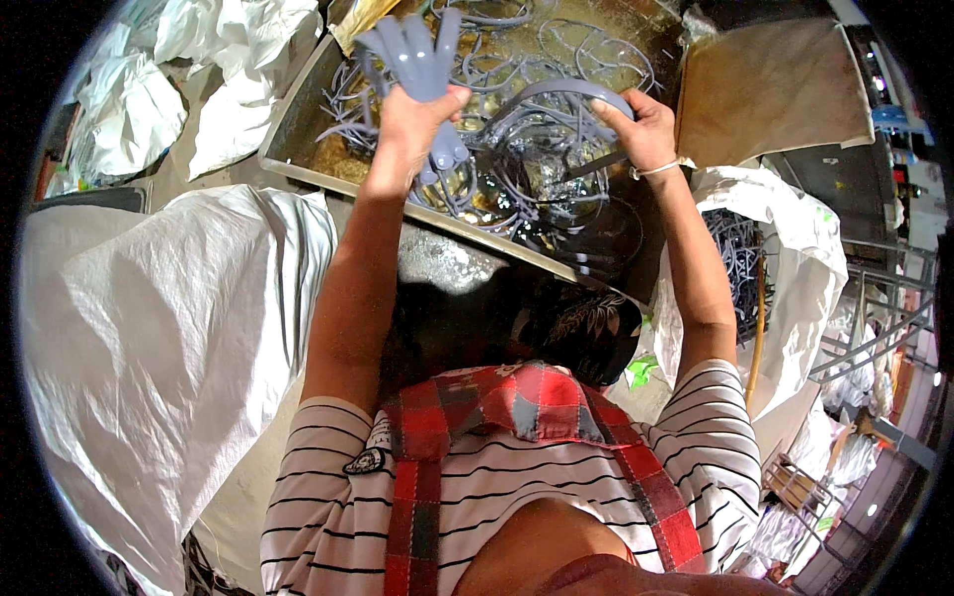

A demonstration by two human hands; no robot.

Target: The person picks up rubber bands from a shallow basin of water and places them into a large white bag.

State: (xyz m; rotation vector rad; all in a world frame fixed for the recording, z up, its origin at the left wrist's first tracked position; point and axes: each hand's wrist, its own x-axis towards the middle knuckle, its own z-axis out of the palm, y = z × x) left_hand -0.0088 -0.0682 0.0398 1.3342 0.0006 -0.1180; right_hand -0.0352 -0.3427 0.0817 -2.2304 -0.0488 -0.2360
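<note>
Over the metal tray (542,260), your left hand (410,124) clasps grey strips (412,62) while your right hand (646,131) pinches a curved strip (561,87), best kept untwisted above the tangle (348,102) inside.

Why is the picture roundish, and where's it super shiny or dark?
In the head view, the fisheye lens rounds it and blackens corners; glare spots the grey strips in the left hand; shadow darkens the tray at its near right corner.

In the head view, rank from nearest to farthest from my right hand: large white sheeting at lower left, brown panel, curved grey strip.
1. Curved grey strip: held in your right hand.
2. Brown panel: just to that hand's right.
3. Large white sheeting: far off at lower left.
</note>
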